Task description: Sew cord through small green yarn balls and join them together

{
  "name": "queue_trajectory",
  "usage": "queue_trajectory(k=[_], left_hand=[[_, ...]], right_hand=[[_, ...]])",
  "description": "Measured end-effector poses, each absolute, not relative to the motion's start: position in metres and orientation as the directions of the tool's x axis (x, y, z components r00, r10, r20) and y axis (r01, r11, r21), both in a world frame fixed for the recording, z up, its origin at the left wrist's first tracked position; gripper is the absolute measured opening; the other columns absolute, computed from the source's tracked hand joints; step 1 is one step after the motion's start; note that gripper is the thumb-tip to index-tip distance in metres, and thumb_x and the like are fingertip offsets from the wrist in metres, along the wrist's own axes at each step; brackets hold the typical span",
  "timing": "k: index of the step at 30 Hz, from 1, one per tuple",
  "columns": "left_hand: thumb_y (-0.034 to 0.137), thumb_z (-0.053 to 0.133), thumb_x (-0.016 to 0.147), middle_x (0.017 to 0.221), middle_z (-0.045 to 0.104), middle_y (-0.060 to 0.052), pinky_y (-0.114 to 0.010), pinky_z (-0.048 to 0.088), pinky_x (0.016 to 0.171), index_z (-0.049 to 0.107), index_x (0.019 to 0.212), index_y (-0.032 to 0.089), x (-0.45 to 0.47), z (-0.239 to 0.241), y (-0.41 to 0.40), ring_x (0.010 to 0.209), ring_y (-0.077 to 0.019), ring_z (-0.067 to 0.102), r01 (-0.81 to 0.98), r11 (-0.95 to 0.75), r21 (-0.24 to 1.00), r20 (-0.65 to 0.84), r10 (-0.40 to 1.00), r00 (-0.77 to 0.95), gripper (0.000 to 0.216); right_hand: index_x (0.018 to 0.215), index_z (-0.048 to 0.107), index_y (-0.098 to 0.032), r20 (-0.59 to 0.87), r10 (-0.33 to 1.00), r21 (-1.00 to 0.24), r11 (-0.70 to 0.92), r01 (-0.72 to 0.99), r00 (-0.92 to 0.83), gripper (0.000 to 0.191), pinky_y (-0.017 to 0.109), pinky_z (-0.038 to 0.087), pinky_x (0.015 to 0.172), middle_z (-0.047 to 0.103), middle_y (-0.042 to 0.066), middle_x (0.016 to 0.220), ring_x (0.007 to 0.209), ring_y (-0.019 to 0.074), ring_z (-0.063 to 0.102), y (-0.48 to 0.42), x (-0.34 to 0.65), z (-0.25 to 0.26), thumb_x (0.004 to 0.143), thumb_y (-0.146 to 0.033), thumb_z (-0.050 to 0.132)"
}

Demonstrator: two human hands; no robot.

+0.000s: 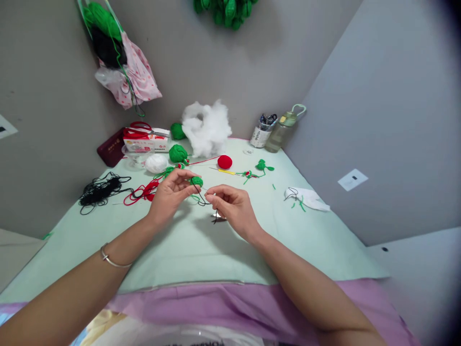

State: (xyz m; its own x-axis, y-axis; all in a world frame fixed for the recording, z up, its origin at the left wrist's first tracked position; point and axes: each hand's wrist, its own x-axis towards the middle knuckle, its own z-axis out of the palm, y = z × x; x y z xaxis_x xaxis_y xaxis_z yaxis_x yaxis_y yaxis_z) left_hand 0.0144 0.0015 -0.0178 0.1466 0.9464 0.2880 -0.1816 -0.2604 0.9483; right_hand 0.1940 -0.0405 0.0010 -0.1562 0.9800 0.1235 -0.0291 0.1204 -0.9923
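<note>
My left hand [170,192] pinches a small green crocheted piece [196,181] above the pale green table cover [201,245]. A black thread [200,198] loops from that piece to my right hand [230,205], whose fingertips are pinched together on the thread's end; a needle there is too small to make out. A small dark item [217,217] lies on the cover just under my right hand. Both hands hover close together over the middle of the cover.
Black yarn [98,189] and red yarn [146,191] lie at the left. Behind sit green yarn balls [177,153], white stuffing [207,127], a red crocheted ball [224,162], a yellow hook [226,171], red scissors [139,130], a jar [261,132] and a bottle [283,132].
</note>
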Motion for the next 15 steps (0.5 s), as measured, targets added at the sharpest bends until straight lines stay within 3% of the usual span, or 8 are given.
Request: queue_trajectory(k=[11, 15], left_hand=[[0.029, 0.078, 0.081, 0.110, 0.070, -0.003, -0.031, 0.053, 0.087, 0.068, 0.108, 0.022, 0.0125, -0.0192, 0.0011, 0.091, -0.0160, 0.068, -0.241, -0.158, 0.958, 0.216, 0.947, 0.240, 0.030], [0.029, 0.079, 0.080, 0.100, 0.071, -0.003, -0.032, 0.054, 0.085, 0.069, 0.107, 0.021, 0.0125, -0.0191, 0.0014, 0.087, -0.0163, 0.069, -0.221, -0.156, 0.963, 0.207, 0.950, 0.233, 0.030]], right_hand=[[0.090, 0.072, -0.017, 0.106, 0.982, -0.993, 0.114, 0.041, -0.158, 0.025, 0.021, 0.039, 0.050, 0.055, -0.002, 0.063, 0.057, 0.0099, 0.049, -0.0419, 0.1935, -0.0001, 0.082, -0.040, 0.069], [0.090, 0.071, -0.016, 0.101, 0.982, -0.992, 0.112, 0.064, -0.160, 0.025, 0.021, 0.037, 0.049, 0.054, -0.002, 0.063, 0.056, 0.0093, 0.047, -0.0416, 0.1933, -0.0008, 0.083, -0.040, 0.068]])
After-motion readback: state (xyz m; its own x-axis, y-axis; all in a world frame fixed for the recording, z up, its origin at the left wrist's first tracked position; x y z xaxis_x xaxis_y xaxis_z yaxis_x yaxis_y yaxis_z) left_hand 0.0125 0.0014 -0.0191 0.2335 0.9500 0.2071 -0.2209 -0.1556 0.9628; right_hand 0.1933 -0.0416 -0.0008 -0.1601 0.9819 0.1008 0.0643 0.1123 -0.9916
